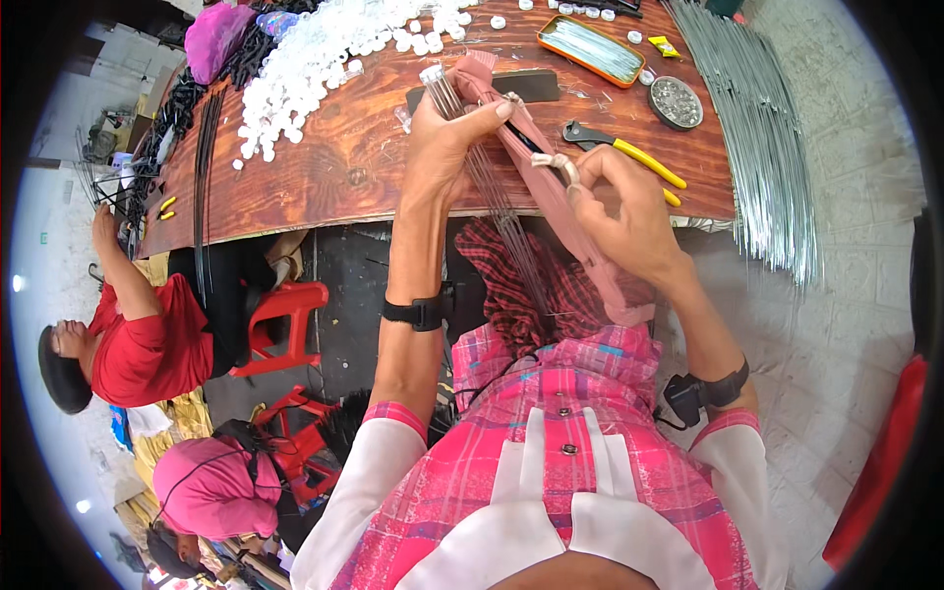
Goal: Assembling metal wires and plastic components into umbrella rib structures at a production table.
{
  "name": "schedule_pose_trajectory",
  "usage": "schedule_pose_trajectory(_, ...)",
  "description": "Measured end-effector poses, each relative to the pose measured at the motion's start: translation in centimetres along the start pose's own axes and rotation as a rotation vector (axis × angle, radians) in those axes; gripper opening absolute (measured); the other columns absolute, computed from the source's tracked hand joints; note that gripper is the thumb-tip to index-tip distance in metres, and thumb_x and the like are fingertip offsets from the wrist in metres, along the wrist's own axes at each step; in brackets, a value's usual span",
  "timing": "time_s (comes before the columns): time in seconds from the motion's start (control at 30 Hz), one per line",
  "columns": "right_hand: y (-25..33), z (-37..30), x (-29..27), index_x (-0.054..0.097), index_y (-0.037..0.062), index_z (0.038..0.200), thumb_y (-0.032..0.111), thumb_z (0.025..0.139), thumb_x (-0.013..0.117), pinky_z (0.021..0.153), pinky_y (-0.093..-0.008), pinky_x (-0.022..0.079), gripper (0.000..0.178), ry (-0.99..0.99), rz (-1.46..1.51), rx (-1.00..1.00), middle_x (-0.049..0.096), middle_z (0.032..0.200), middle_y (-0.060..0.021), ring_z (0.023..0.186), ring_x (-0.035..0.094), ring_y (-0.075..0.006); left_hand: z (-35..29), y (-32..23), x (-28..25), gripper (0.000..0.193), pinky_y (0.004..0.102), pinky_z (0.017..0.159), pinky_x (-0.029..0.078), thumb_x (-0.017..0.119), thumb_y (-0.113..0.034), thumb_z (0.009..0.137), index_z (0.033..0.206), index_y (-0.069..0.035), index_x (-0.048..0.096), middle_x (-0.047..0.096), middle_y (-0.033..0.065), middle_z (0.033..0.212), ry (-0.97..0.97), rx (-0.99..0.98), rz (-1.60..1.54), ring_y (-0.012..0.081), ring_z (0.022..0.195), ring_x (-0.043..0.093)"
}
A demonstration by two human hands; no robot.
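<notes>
My left hand (438, 138) is closed around a bundle of thin metal rods (500, 211) with pale caps at its upper end. The rods hang down toward my lap. Its thumb lies over a long, narrow folded pink cloth (551, 202), which slants from the table edge to my lap. A dark strip shows along the cloth's upper part. My right hand (629, 206) is closed beside the cloth, thumb and forefinger pinching at a small beige strip (556, 162). Its other fingers are curled. Below, a red-and-black checked cloth (497, 285) lies on my lap.
Yellow-handled nippers (644, 162) lie right of my hands, near a round tin (676, 87) of small metal pieces. Silver wires (752, 147) cover the right edge; white plastic caps (305, 79) heap far left. Two people work left, by a red stool (285, 324).
</notes>
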State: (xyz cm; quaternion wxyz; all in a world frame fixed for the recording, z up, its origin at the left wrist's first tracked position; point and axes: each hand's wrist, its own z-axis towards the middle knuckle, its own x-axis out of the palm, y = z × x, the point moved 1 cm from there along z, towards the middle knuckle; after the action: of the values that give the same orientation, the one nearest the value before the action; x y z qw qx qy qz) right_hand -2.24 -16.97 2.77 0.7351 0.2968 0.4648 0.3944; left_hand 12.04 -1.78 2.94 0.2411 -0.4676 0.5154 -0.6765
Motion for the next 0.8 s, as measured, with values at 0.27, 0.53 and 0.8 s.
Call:
schedule_pose_trajectory(0.27,0.4,0.2,0.7,0.058,0.0018,0.097,-0.001,0.079,0.061,0.056,-0.0274,0.05,0.018,-0.294,0.057,0.233,0.063,0.08,-0.0071,0.063,0.062,-0.0144,0.2,0.7,-1.5,0.062,0.0301,0.084,0.052,0.074,0.002,0.072,0.126,0.002,0.043,0.059,0.0078,0.105,0.063,0.025,0.029,0.0167,0.095,0.062)
schedule_pose_trajectory(0.53,1.0,1.8,-0.5,0.068,0.0089,0.096,0.002,0.075,0.059,0.054,-0.0357,0.049,0.024,-0.102,-0.383,-0.105,0.06,0.081,-0.0077,0.066,0.062,-0.0252,0.6,0.9,-0.9,0.06,0.029,0.085,0.05,0.064,0.005,0.071,0.126,0.002,0.043,0.057,0.0065,0.108,0.114,0.059,-0.012,0.0149,0.096,0.06)
schedule_pose_trajectory(0.8,2.6,3.0,-1.0,0.07,0.01,0.092,0.011,0.078,0.059,0.055,-0.0404,0.049,0.018,-0.025,-0.672,-0.014,0.061,0.081,-0.0083,0.069,0.063,-0.0265,0.3,0.8,-1.2,0.06,0.0283,0.086,0.049,0.059,0.008,0.07,0.127,0.002,0.043,0.056,0.0065,0.11,0.11,0.076,-0.016,0.0145,0.099,0.059)
